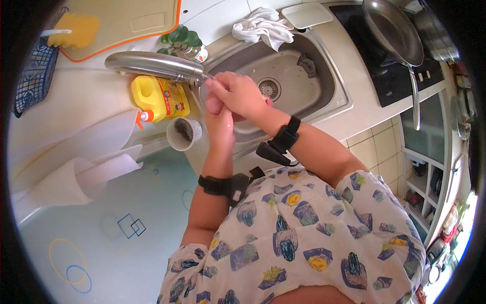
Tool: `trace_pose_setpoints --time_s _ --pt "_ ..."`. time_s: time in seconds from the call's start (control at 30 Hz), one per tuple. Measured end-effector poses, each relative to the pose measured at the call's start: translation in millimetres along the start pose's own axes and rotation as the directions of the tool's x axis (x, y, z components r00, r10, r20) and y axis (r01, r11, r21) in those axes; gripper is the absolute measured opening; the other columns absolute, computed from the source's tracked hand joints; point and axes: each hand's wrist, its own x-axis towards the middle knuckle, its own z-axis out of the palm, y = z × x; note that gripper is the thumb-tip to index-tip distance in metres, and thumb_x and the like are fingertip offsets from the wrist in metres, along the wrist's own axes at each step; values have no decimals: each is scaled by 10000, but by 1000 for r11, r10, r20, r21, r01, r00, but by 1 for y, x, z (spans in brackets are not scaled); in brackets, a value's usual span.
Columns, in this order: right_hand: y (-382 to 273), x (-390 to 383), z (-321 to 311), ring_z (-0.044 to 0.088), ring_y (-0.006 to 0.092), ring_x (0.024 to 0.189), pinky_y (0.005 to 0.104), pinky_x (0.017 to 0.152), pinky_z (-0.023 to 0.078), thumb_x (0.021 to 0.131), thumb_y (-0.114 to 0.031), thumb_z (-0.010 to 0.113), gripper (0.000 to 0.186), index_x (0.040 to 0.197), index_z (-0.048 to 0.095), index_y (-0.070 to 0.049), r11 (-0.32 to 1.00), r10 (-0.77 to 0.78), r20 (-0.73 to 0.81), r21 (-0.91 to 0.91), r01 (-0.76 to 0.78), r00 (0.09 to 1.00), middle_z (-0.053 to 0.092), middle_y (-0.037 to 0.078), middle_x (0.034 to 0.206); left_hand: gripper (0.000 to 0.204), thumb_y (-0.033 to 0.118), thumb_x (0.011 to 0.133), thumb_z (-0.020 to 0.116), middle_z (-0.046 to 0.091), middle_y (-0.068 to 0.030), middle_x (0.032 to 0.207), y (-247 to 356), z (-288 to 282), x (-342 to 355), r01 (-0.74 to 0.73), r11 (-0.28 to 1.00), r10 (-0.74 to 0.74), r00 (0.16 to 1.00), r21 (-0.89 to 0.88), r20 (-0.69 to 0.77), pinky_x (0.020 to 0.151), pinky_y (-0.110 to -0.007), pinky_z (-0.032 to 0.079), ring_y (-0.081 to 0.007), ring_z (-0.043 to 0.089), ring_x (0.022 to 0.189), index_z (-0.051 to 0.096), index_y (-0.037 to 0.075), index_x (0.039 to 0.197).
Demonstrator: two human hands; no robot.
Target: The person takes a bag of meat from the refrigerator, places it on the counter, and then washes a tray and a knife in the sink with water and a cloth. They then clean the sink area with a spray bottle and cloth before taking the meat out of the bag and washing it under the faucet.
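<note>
My hands are pressed together over the left side of the steel sink (329, 91), just beneath the spout of the steel tap (152, 66). Uppermost lies my right hand (239, 95), its fingers curled over my left hand (220, 124). The left hand's fingers are mostly hidden under the right, and the skin looks wet. A small pinkish bit shows past my right wrist; I cannot tell what it is. Below the hands are the drain strainer (269, 89) and, farther right, a dark grey rag (306, 65) on the basin wall.
Left of the sink stand a yellow detergent jug (174, 99) and a white cup (177, 134) with dark scrubbing material. Behind are a potted plant (182, 38), a white cloth (260, 28) and a pale tray (307, 15). A frying pan (395, 30) rests on the black hob (374, 76).
</note>
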Motion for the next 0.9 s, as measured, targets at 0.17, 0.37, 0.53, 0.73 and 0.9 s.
trace_pose_setpoints --time_s 0.17,0.37,0.53,0.73,0.9 --pt "25 -14 3 606 245 934 368 755 488 919 -333 514 348 1168 566 -96 950 -236 -70 191 246 969 624 122 1050 343 120 859 628 581 -44 1094 -1 -8 -4 -22 996 16 997 -92 -70 835 -277 471 -131 561 1008 525 38 1176" --pt "101 -56 13 548 103 917 268 744 476 946 -389 504 500 1339 401 -96 585 198 312 723 -367 929 575 47 1038 294 179 844 676 585 -30 1049 13 -10 6 143 953 -192 967 -267 -168 785 -304 497 -138 580 975 544 89 1092" --pt "136 -50 6 562 116 946 279 786 489 893 -262 608 499 1326 430 -92 712 19 407 636 -298 913 573 67 1080 332 231 854 665 578 -32 1084 29 -9 15 177 940 -230 960 -292 -159 816 -344 506 -164 578 1014 508 133 1131" --pt "82 -22 -4 625 198 936 327 815 493 712 -146 754 647 1291 471 -90 906 -419 90 -31 423 904 631 101 1054 294 277 917 569 607 -22 1129 28 -31 24 246 892 -322 934 -379 -152 912 -387 478 -187 574 1065 545 125 1167" --pt "73 -18 8 630 224 967 336 843 486 679 -165 787 636 1244 507 -81 959 -122 68 265 100 990 649 98 1071 405 396 910 559 617 -57 1153 24 -29 32 279 730 -448 885 -623 -128 931 -394 469 -198 569 1076 553 94 1178"
